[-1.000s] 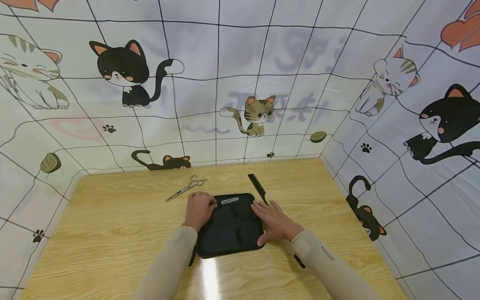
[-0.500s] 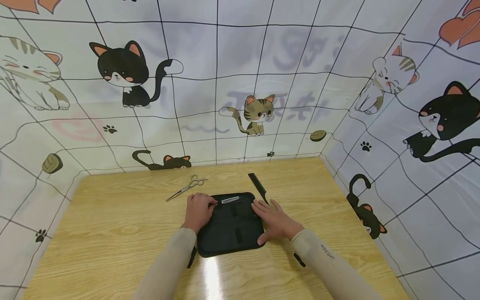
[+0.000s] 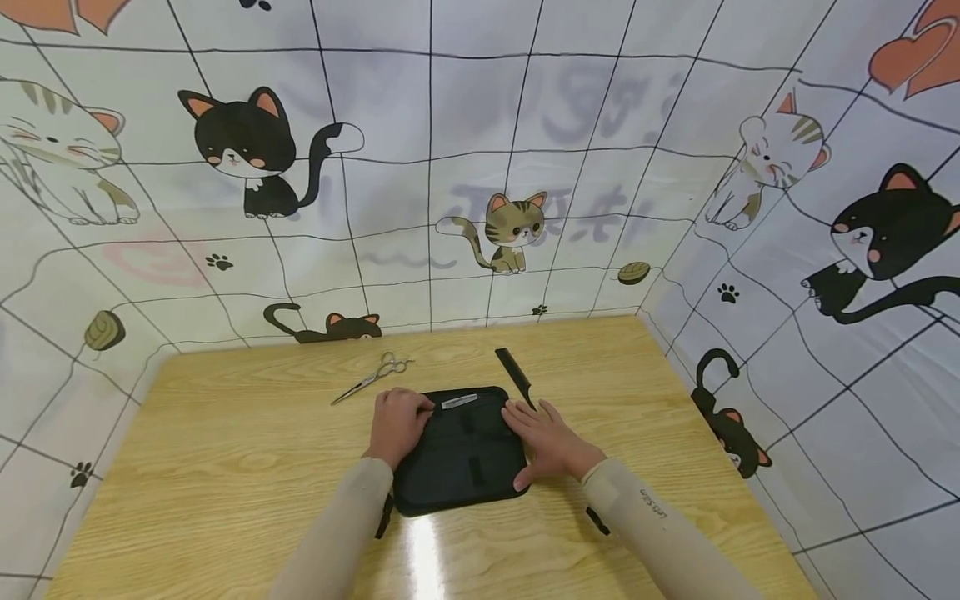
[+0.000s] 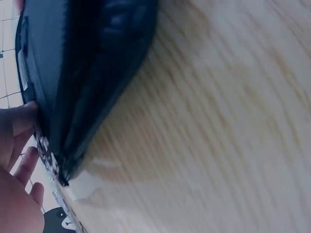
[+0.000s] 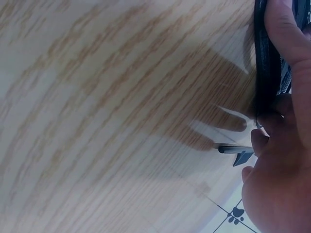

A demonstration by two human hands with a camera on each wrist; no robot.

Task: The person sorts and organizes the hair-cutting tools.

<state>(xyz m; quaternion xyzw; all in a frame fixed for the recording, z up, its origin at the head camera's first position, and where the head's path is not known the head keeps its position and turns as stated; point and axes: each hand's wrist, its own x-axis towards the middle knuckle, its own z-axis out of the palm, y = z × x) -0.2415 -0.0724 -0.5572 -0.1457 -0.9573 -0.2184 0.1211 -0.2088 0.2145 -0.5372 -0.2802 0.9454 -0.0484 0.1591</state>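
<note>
A black zip case [image 3: 465, 467] lies flat on the wooden table, between both hands. Near its far edge is a small pale, silvery strip [image 3: 459, 402]. My left hand [image 3: 400, 425] is at the far left corner, its fingers bent and fingertips pinching the edge; in the left wrist view the left hand [image 4: 19, 165] shows behind the zipper side. Along the right side rests my right hand [image 3: 555, 442], fingers stretched over the rim and thumb at the near right corner. The right wrist view shows the right thumb [image 5: 286, 29] against the case's side.
Silver scissors [image 3: 372, 377] lie beyond the left hand. A black comb [image 3: 514, 369] with a thin tail lies just beyond the right fingertips. Cloth walls [image 3: 405, 192] printed with cats rise behind the table [image 3: 247, 467] and at its sides.
</note>
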